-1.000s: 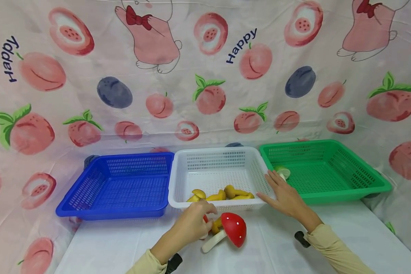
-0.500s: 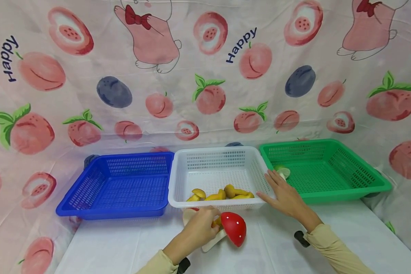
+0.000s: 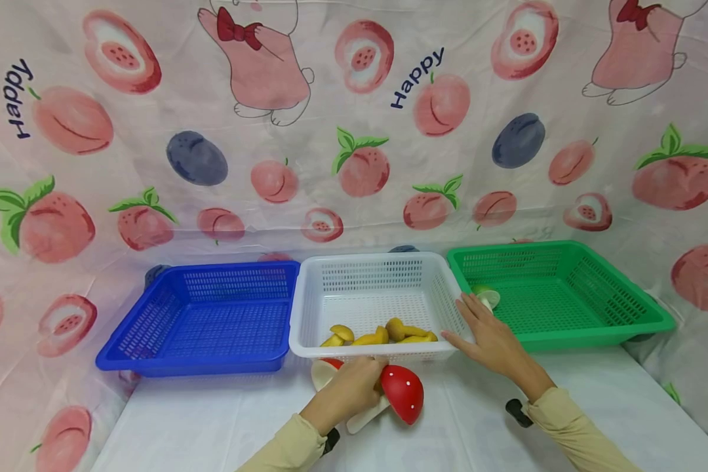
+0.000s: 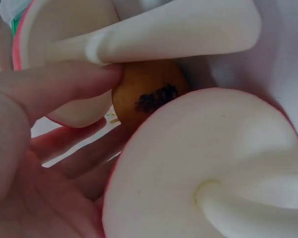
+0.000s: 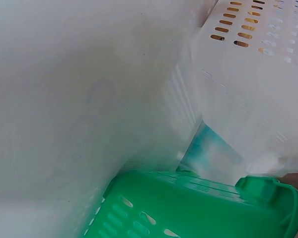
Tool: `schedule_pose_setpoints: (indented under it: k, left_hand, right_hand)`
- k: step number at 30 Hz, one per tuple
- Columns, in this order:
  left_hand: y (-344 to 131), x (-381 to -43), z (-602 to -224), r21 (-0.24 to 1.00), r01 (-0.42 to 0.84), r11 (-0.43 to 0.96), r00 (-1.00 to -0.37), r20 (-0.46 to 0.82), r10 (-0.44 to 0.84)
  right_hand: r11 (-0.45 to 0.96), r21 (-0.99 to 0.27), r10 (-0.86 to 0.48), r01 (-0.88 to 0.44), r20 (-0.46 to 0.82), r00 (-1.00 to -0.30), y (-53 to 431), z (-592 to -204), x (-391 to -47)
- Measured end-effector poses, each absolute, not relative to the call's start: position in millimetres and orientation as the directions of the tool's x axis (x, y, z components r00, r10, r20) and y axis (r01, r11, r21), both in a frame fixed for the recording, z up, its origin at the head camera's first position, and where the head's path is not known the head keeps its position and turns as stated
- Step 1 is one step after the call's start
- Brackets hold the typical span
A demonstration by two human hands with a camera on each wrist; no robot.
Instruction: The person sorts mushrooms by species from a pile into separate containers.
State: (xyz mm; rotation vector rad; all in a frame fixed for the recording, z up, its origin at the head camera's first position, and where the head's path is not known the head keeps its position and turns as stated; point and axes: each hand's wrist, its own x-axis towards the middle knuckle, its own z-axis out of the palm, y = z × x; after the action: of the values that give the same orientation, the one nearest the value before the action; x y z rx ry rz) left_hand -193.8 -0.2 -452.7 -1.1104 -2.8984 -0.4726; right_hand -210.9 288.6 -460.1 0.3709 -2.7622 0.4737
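My left hand (image 3: pixel 354 390) is among toy mushrooms just in front of the white basket (image 3: pixel 380 350). Its thumb and fingers hold a yellow mushroom (image 4: pixel 131 89), mostly hidden in the head view; the left wrist view shows a dark patch on it. To the right lies a red-capped mushroom (image 3: pixel 402 393) with white dots and a pale stem. Another red-capped mushroom (image 3: pixel 322 372) shows partly behind the left hand. My right hand (image 3: pixel 492 341) rests with straight fingers on the side where the white basket meets the green basket (image 3: pixel 596 331).
Several yellow mushrooms (image 3: pixel 373 337) lie along the front inside the white basket. A green-and-white mushroom (image 3: pixel 486 296) is in the green basket's left side. A blue basket (image 3: pixel 195 367) stands at left. Behind the baskets hangs a fruit-print cloth (image 3: pixel 366 216).
My left hand has moved right from the left red-capped mushroom to the yellow mushroom, and its fingers have closed on it. The right hand stays in place.
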Motion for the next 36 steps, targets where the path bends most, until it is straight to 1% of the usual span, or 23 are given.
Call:
schedule_pose_setpoints:
  k: [7,12,17,25,28,36]
  left_hand:
    - [6.4,-195.9,-453.3,0.289,0.633,0.718,-0.749,-0.004,0.662]
    - [11.5,-197.6,-455.5,0.281,0.643,0.712,-0.737,-0.027,0.676]
    - [11.7,-198.0,-458.4,0.319,0.634,0.704,-0.741,-0.009,0.671]
    - [8.3,-192.3,-453.6,0.318,0.618,0.719,-0.766,0.04,0.642]
    - [7.6,-189.8,-449.3,0.327,0.602,0.728,-0.778,0.037,0.627]
    - [4.7,-178.9,-438.7,0.288,0.585,0.758,-0.799,0.043,0.6]
  right_hand:
    - [0.913,-0.276,-0.194,-0.3,0.352,-0.916,289.1,-459.8,-209.7]
    - [0.914,-0.272,-0.194,-0.3,0.356,-0.914,289.0,-459.8,-209.7]
    - [0.914,-0.276,-0.192,-0.298,0.352,-0.916,288.9,-460.7,-209.6]
    - [0.913,-0.28,-0.192,-0.298,0.351,-0.917,287.3,-461.2,-209.3]
    - [0.912,-0.281,-0.191,-0.298,0.353,-0.916,287.2,-461.0,-208.9]
    - [0.912,-0.276,-0.194,-0.302,0.359,-0.913,287.5,-460.9,-209.1]
